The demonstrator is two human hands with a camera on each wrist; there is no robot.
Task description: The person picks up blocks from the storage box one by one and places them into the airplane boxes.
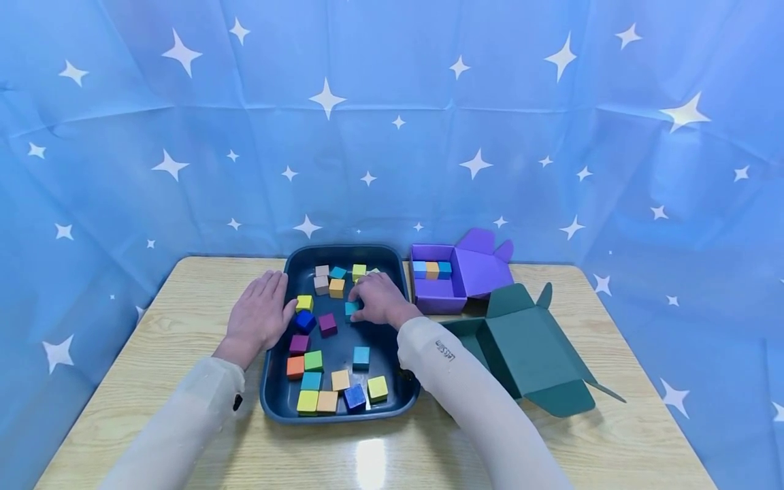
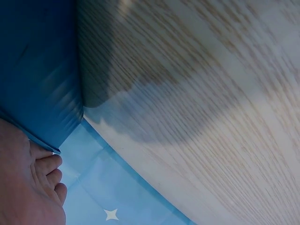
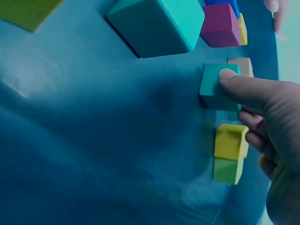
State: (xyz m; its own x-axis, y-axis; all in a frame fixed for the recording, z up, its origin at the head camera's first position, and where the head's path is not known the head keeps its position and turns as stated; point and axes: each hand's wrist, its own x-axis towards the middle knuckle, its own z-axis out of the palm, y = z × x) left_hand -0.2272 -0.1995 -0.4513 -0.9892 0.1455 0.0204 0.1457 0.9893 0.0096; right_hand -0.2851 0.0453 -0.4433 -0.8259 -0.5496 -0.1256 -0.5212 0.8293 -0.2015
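My right hand (image 1: 381,299) reaches into the dark blue tray (image 1: 269,401) and pinches a teal cube (image 1: 351,309). In the right wrist view the thumb presses one face of that teal cube (image 3: 213,91), and the fingers curl behind it, partly hidden. Beside it in that view sit a yellow cube (image 3: 228,140) and a green cube (image 3: 227,169). My left hand (image 1: 257,314) rests on the tray's left rim with its fingers straight and holds nothing. In the left wrist view that hand (image 2: 23,183) shows at the tray's outer wall (image 2: 42,70).
Several coloured cubes lie about the tray, among them a purple cube (image 1: 327,324) and an orange cube (image 1: 295,367). Right of it stands an open purple box (image 1: 437,304) with a row of cubes. Nearer, an open green box (image 1: 539,347) lies partly behind the right forearm.
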